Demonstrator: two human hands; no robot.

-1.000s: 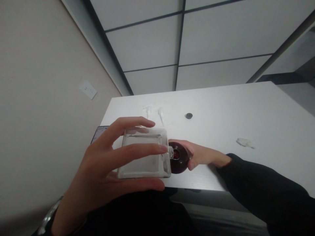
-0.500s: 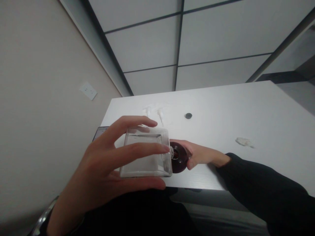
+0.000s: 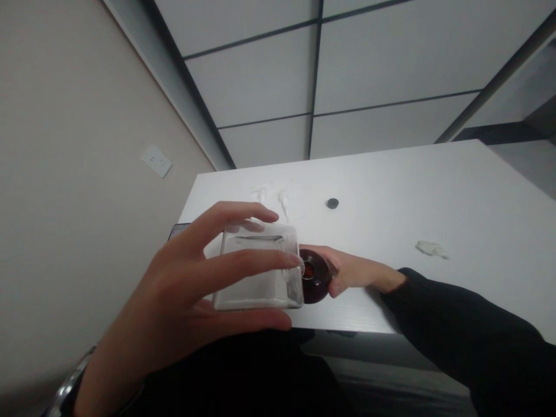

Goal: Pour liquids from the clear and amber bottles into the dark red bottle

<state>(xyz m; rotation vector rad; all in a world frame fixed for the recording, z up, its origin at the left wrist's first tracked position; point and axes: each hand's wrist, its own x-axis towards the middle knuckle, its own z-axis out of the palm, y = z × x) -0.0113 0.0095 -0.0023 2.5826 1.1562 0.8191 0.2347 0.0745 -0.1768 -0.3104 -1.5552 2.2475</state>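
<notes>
My left hand point(image 3: 174, 284) is wrapped around a square, transparent glass bottle point(image 3: 254, 289), its fingers spread over the top and near sides. The bottle lies tipped over, its neck pointing right. A round, dark brown bottle point(image 3: 320, 279) is in my right hand point(image 3: 354, 270), which grips it from the far right side. Its open mouth faces me, and the glass bottle's neck meets it there. Whether the two rims touch cannot be made out, and any liquid flowing between them is not visible.
On the white table point(image 3: 382, 202) lie a small dark cap point(image 3: 332, 203), a crumpled tissue point(image 3: 431, 249) and two white pump-like tops point(image 3: 283, 200). A phone-like device point(image 3: 178, 230) shows behind my left hand. A wall with a socket point(image 3: 157, 161) borders the left; paneled doors point(image 3: 269, 142) stand behind.
Both hands hold nearly the same pose with the two bottles. More reddish-brown shows inside the dark bottle's mouth, and the whole view has shifted very slightly.
</notes>
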